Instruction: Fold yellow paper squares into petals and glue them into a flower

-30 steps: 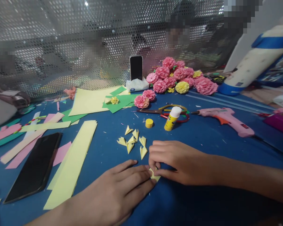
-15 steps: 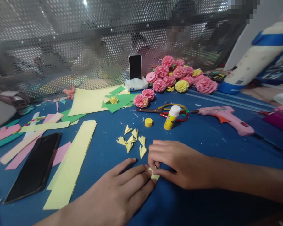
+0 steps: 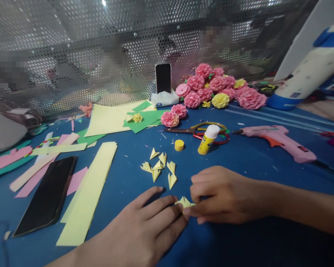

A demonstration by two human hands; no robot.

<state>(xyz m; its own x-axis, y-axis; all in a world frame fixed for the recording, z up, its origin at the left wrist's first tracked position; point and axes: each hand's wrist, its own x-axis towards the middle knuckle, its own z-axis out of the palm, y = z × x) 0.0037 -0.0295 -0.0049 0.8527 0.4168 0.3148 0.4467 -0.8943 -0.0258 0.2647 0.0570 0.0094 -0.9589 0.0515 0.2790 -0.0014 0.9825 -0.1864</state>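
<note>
My left hand (image 3: 144,231) lies low at the front with its fingers stretched flat on the blue table (image 3: 253,163), fingertips pressing the edge of a small folded yellow paper piece (image 3: 184,202). My right hand (image 3: 222,194) comes in from the right and pinches the other side of that piece with thumb and fingers closed. Just beyond the hands lie several small folded yellow paper petals (image 3: 159,167).
A black phone (image 3: 47,194) and yellow paper strips (image 3: 90,189) lie at the left. Behind are a glue stick (image 3: 208,139), its yellow cap (image 3: 179,145), scissors (image 3: 195,129), a pink glue gun (image 3: 278,141), pink and yellow paper flowers (image 3: 211,91) and an upright phone (image 3: 163,78).
My right hand has slid a little to the right along the yellow piece, so more of the piece shows between the hands. The view has shifted slightly.
</note>
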